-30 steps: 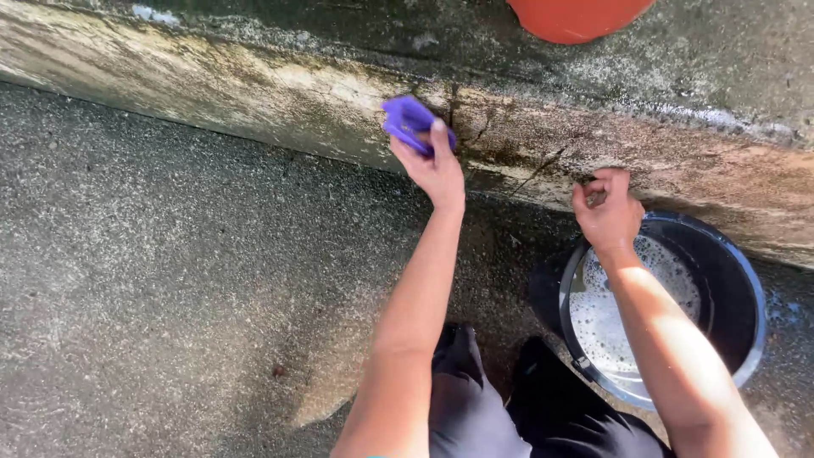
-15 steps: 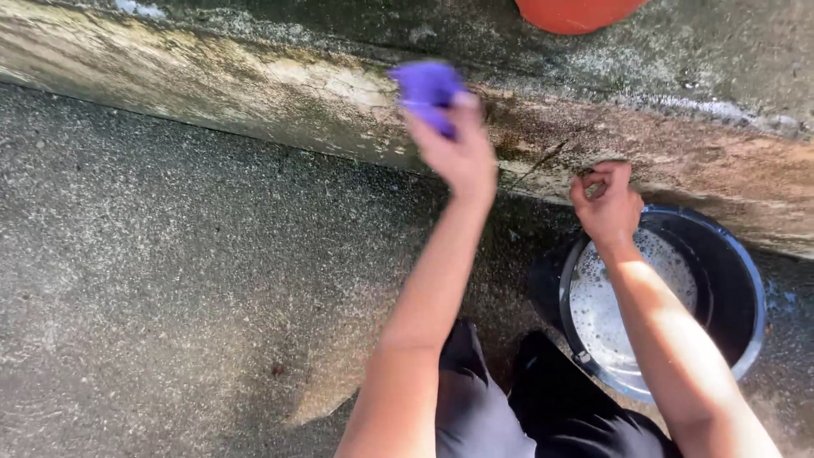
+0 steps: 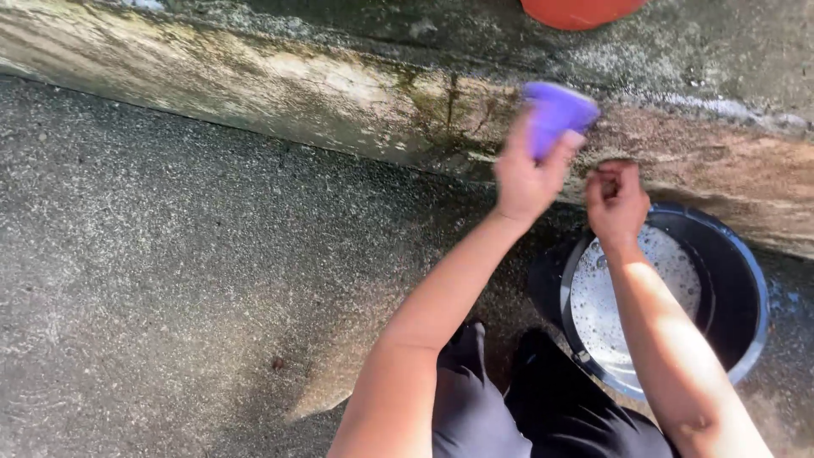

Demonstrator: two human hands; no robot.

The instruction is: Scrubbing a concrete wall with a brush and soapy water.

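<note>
We are scrubbing: our left hand [image 3: 527, 174] grips a purple sponge [image 3: 555, 114], fingers curled round it, pressed against the stained concrete ledge [image 3: 339, 93]. Our right hand [image 3: 616, 202] is fisted above the bucket [image 3: 746, 280] of soapy water; whether it holds anything we cannot tell. Next we judge a firm stroke along the ledge's face.

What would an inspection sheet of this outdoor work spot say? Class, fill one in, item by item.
Surface: rough grey concrete ground; stained, mossy concrete step.
Job's things: purple cleaning pad; black round bucket holding foamy water.
Clutter: orange round vessel on top of the step.
Hands: left hand grips the pad against the step; right hand is closed above the bucket.
Cables: nothing seen.
Surroundings: person's dark trousers.
</note>
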